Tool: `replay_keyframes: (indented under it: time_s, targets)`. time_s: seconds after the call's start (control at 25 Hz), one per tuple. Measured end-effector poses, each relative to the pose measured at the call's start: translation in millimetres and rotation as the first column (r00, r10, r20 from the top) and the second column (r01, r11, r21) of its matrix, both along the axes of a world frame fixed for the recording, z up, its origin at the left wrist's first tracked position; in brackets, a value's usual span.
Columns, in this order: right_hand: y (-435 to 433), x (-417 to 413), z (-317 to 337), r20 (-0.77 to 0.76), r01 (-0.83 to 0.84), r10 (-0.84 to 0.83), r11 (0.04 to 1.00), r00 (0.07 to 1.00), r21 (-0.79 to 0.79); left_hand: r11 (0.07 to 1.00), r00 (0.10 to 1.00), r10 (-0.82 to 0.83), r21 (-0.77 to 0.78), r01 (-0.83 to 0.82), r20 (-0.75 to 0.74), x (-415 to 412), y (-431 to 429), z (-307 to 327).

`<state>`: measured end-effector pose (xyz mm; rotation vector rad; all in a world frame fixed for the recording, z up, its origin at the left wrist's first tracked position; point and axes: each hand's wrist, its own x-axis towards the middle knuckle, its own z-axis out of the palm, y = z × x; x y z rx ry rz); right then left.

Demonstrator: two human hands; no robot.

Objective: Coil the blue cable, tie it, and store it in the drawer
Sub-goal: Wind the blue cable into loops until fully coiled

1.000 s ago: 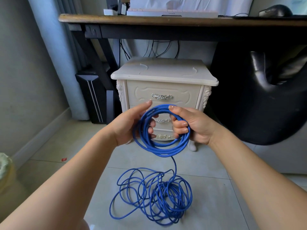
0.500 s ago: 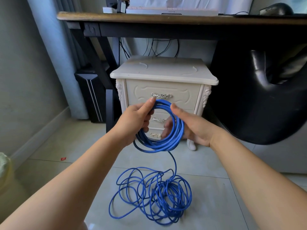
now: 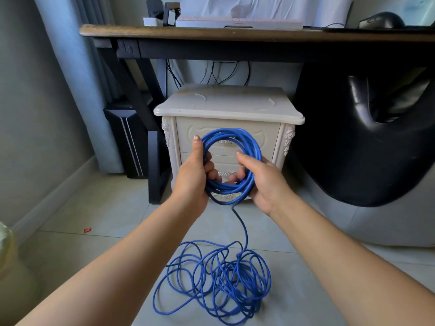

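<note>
Coiled blue cable inside curled fingers: left hand, right hand

This is looking like a home office corner in a lived-in room. A dark wood-topped table with black legs is carrying a white keyboard, a black computer mouse and a white power strip. Black wires are hanging down behind it, and a black computer tower is standing underneath on the pale tiled floor. A cream carved bedside cabinet and a grey-blue curtain are lending it a domestic look.
</note>
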<state>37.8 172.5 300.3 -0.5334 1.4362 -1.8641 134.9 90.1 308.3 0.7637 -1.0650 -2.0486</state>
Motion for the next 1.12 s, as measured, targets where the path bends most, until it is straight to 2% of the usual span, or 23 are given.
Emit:
replay_keyframes:
  time_s: [0.08,0.2,0.28,0.36,0.44,0.56,0.72,0.8,0.88,0.96,1.12]
  targets:
    - [3,-6,1,-0.029,0.027,-0.027,1.0,0.999,-0.004,0.996,0.996,-0.09,-0.01,0.09,0.001,5,4,0]
    - [10,-16,2,-0.1,0.036,-0.032,0.998,0.995,0.042,0.958,0.965,-0.254,-0.12,0.261,0.071,15,2,-3]
    - [16,-19,3,-0.204,0.031,-0.009,0.994,0.979,0.104,0.909,0.931,-0.345,-0.205,0.362,0.116,22,1,-1]
    - [24,-21,4,-0.349,0.024,0.038,0.985,0.936,0.171,0.871,0.915,-0.346,-0.293,0.395,0.207,26,3,5]
    - [32,-19,7,-0.511,0.019,0.109,0.971,0.853,0.24,0.813,0.897,-0.274,-0.414,0.408,0.346,28,11,12]
    - [46,-15,14,-0.718,0.062,0.219,0.937,0.661,0.343,0.659,0.853,-0.148,-0.593,0.463,0.501,21,27,21]
    - [57,-16,25,-0.843,0.139,0.22,0.936,0.491,0.325,0.549,0.865,-0.102,-0.697,0.461,0.492,13,30,20]
    - [56,-14,25,-0.863,0.174,0.242,0.921,0.444,0.348,0.524,0.864,-0.069,-0.718,0.458,0.5,15,29,17]
    - [55,-4,23,-0.861,0.17,0.248,0.92,0.443,0.352,0.538,0.893,-0.029,-0.746,0.392,0.448,17,26,11]
    - [57,4,26,-0.816,0.101,0.265,0.926,0.514,0.364,0.566,0.927,-0.02,-0.76,0.32,0.376,22,26,5]
    - [59,13,37,-0.65,-0.085,0.36,0.906,0.669,0.414,0.683,0.958,-0.077,-0.685,0.253,0.277,29,21,-2]
